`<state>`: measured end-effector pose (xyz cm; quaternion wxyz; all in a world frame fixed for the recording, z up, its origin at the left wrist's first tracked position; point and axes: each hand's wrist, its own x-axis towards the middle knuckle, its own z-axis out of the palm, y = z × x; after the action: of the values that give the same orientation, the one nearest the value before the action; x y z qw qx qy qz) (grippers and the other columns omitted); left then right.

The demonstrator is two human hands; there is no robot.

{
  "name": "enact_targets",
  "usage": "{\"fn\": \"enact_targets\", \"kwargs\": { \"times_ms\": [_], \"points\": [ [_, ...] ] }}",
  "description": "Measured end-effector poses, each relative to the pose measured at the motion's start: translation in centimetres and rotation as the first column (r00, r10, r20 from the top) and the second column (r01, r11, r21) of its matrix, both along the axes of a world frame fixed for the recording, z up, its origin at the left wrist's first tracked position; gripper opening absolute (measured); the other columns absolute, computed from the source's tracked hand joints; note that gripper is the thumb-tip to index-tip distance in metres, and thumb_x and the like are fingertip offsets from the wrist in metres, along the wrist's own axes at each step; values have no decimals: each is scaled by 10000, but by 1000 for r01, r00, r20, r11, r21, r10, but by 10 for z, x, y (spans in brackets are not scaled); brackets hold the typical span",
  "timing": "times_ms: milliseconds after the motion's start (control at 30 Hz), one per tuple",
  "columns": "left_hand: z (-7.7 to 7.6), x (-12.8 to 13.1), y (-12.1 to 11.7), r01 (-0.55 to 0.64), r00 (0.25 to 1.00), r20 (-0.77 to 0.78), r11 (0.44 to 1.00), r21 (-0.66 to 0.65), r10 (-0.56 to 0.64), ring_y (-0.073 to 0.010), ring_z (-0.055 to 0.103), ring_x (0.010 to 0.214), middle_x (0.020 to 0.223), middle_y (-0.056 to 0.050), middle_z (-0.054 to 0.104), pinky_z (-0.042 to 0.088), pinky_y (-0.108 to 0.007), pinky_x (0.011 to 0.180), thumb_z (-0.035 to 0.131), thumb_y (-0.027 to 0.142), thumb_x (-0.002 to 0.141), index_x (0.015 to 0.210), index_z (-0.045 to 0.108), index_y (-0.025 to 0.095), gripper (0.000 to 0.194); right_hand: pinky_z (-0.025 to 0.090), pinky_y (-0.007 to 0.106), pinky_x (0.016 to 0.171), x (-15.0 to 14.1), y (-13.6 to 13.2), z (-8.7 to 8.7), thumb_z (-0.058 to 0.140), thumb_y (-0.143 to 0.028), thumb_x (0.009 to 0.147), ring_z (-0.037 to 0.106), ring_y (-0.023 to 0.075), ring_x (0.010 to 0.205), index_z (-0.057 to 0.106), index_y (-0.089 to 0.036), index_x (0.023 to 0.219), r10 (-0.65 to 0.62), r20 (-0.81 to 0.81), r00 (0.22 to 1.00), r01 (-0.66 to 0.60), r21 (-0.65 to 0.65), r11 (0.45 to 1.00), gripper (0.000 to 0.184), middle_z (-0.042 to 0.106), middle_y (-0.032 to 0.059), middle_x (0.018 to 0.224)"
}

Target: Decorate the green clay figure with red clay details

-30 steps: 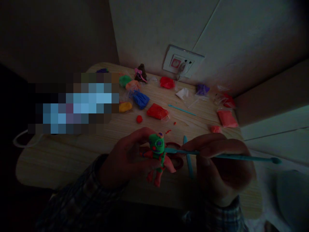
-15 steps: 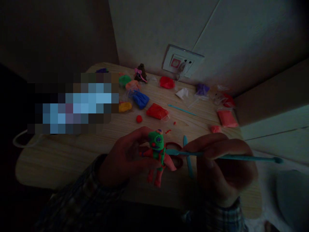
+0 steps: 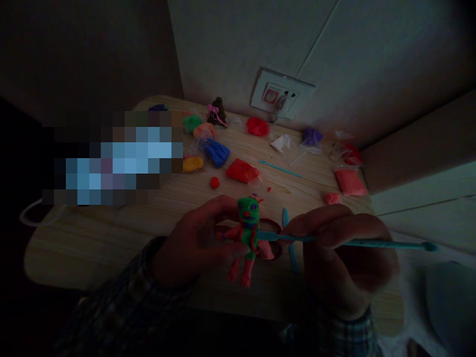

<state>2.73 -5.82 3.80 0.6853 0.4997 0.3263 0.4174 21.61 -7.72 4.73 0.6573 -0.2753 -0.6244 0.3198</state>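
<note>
A small clay figure (image 3: pixel 248 225) with a green head and body and pinkish-red limbs is held upright between the thumb and fingers of my left hand (image 3: pixel 197 240). Purple eyes, a red nose and a blue mouth mark its face. My right hand (image 3: pixel 345 253) pinches a thin blue modelling tool (image 3: pixel 386 243) lying nearly level. The tool's flat tip is at the figure's side; whether it touches or passes behind cannot be told. Behind the hands, red-handled scissors (image 3: pixel 275 225) and another blue tool (image 3: pixel 286 218) rest on the table, partly hidden.
On the wooden table (image 3: pixel 111 243) lie bagged clay in red (image 3: pixel 242 171), blue (image 3: pixel 216 152) and purple (image 3: pixel 312 137), a red clay ball (image 3: pixel 214 182), and a third blue tool (image 3: pixel 280 168). A brown figure (image 3: pixel 217 111) stands near the wall socket (image 3: pixel 282 94). Left, something is pixelated.
My left hand has turned the clay figure, so its face now points more toward me, and its head has shifted slightly right. My right hand and its tool have barely moved.
</note>
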Motion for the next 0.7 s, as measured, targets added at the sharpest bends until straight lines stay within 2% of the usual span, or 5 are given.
{"fn": "enact_targets", "kwargs": {
  "times_ms": [100, 267, 467, 600, 700],
  "points": [
    [1, 1, 1, -75, 997, 16, 997, 5, 75, -247, 697, 915, 904, -23, 711, 568, -338, 795, 830, 173, 648, 939, 689, 212, 326, 599, 310, 612, -1, -4, 4, 603, -64, 884, 670, 194, 797, 698, -167, 982, -19, 7, 1000, 20, -49, 999, 171, 686, 52, 836],
    [4, 1, 2, 9, 998, 57, 999, -51, -6, -209, 714, 744, 802, -16, 732, 575, -300, 656, 763, 186, 723, 905, 652, 191, 213, 570, 300, 551, 0, -4, 4, 621, -112, 882, 671, 199, 769, 687, -184, 916, -60, 112, 992, 65, -48, 997, 103, 694, 47, 795],
    [4, 2, 3, 3, 997, 76, 998, -62, 2, -183, 714, 698, 743, 17, 736, 579, -269, 661, 757, 152, 694, 892, 636, 198, 237, 517, 261, 498, 1, 5, -4, 614, -129, 901, 663, 176, 707, 671, -175, 908, -114, 141, 983, 91, 159, 983, 73, 691, 39, 752],
    [4, 3, 4, -16, 997, 79, 997, -72, 22, -166, 717, 703, 748, 35, 735, 569, -244, 669, 758, 133, 680, 892, 635, 200, 254, 511, 254, 507, 0, 5, -5, 614, -128, 900, 660, 167, 713, 665, -174, 896, -112, 153, 982, 92, 129, 987, 69, 697, 39, 774],
    [4, 4, 4, 14, 994, 110, 996, -91, -4, -181, 725, 682, 733, 38, 727, 581, -290, 701, 756, 165, 709, 876, 607, 203, 227, 510, 261, 504, 0, 4, -4, 616, -140, 904, 659, 172, 714, 664, -182, 901, -99, 146, 984, 83, 110, 990, 64, 701, 40, 780]
  ]
}}
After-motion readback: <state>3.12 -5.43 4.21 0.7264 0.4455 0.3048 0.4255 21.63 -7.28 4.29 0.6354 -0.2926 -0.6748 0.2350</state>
